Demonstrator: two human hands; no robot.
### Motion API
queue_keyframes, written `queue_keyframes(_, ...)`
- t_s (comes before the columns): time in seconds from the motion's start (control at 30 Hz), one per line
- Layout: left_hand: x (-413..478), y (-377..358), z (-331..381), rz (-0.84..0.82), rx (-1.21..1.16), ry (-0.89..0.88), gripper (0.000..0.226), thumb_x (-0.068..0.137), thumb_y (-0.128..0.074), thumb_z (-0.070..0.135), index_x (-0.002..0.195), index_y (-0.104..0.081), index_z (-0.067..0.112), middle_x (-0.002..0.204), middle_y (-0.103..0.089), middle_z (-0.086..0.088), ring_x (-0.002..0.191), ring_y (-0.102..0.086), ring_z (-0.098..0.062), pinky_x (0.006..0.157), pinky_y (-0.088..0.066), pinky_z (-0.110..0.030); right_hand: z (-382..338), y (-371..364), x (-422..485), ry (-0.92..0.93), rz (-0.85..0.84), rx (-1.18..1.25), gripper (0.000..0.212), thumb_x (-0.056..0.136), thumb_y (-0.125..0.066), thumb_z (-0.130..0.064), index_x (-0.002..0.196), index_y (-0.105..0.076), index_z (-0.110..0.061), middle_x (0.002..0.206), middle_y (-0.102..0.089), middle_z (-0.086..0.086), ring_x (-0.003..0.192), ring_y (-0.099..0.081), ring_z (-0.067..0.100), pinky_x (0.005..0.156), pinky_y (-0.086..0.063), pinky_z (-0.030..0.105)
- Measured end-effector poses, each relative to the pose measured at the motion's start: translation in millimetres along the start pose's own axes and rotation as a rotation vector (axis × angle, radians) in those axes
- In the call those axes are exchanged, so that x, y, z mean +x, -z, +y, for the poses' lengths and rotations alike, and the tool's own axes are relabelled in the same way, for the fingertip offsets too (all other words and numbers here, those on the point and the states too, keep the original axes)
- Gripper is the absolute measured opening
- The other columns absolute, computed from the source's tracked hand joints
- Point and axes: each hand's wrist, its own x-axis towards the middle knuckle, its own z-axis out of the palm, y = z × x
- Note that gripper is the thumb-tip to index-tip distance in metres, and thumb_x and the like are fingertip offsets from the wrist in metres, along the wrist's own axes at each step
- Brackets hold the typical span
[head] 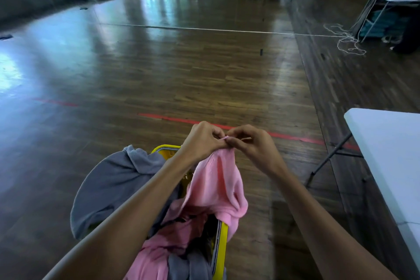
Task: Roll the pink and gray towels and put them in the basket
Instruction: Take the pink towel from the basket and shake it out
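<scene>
A pink towel (pixel 218 184) hangs up out of the yellow basket (pixel 223 243) below me. My left hand (pixel 202 140) and my right hand (pixel 252 144) meet above the basket, and both pinch the towel's top edge between fingertips. Its lower part trails down into the basket among more pink cloth (pixel 159 254). A gray towel (pixel 109 186) is draped over the basket's left rim and hangs outside it. More gray cloth (pixel 193 266) lies inside the basket near the bottom edge of the view.
A white folding table (pixel 391 152) stands at my right, with a dark metal leg (pixel 329 159) reaching toward the basket. Wooden floor with red tape lines (pixel 172 118) stretches ahead. Racks, tables and a white cord (pixel 345 41) lie far off at the right.
</scene>
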Motion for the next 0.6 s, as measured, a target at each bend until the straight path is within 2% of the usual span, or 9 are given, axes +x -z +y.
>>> queue_keyframes(0.13,-2.2,-1.9,3.9,-0.041,0.002,0.026,0.017,0.072,-0.081,0.033,0.063,-0.071,0.022,0.058,-0.064,0.005,0.059,-0.051,0.004,0.059,-0.040,-0.021,4.1,3.1,0.7,0.003,-0.029,-0.066,0.006,0.087,-0.070,-0.016,0.085,-0.068,-0.021,0.086,-0.070,-0.005,0.083,-0.068,0.012,0.076,-0.055,0.035)
queue_keyframes(0.23,-8.3,-4.1,-3.2,-0.119,-0.235,0.098,0.011,0.073,-0.079,0.033,0.079,-0.077,0.024,0.073,-0.073,0.006,0.070,-0.063,-0.001,0.065,-0.049,-0.027,7.3,3.1,0.3,-0.004,0.018,-0.068,0.004,0.092,-0.063,-0.016,0.088,-0.064,-0.016,0.085,-0.068,-0.007,0.081,-0.065,0.009,0.072,-0.050,0.027)
queue_keyframes(0.3,-15.7,-5.5,-11.1,-0.141,-0.363,0.123,0.003,0.083,-0.074,0.023,0.083,-0.075,0.020,0.073,-0.072,0.009,0.068,-0.060,0.000,0.062,-0.046,-0.021,10.3,3.0,-2.3,-0.050,0.071,-0.020,0.006,0.095,-0.059,-0.018,0.090,-0.061,-0.020,0.083,-0.067,-0.010,0.080,-0.063,0.009,0.072,-0.051,0.030)
queue_keyframes(0.4,-29.0,-9.0,-22.1,-0.130,-0.374,0.128,0.017,0.092,-0.063,0.009,0.079,-0.068,0.018,0.063,-0.061,0.021,0.061,-0.048,0.010,0.061,-0.038,-0.010,14.5,3.9,-5.9,-0.127,0.179,0.059,0.015,0.096,-0.055,-0.013,0.088,-0.059,-0.025,0.082,-0.063,-0.010,0.077,-0.058,0.010,0.074,-0.050,0.036)
queue_keyframes(0.5,-44.5,-16.4,-38.3,-0.185,-0.368,0.162,0.023,0.095,-0.057,0.006,0.076,-0.063,0.017,0.061,-0.052,0.021,0.061,-0.042,0.007,0.061,-0.034,-0.010,19.3,18.6,-3.9,-0.176,0.271,0.116,0.015,0.096,-0.053,-0.009,0.090,-0.059,-0.022,0.081,-0.059,-0.010,0.074,-0.052,0.005,0.074,-0.044,0.032)
queue_keyframes(0.6,-55.1,-23.5,-52.6,-0.177,-0.356,0.174,0.022,0.096,-0.056,0.007,0.078,-0.063,0.018,0.070,-0.051,0.014,0.067,-0.042,0.002,0.065,-0.036,-0.017,23.3,34.7,0.5,-0.255,0.315,0.142,0.013,0.097,-0.050,-0.010,0.096,-0.059,-0.018,0.085,-0.056,-0.010,0.077,-0.049,0.003,0.078,-0.039,0.026)
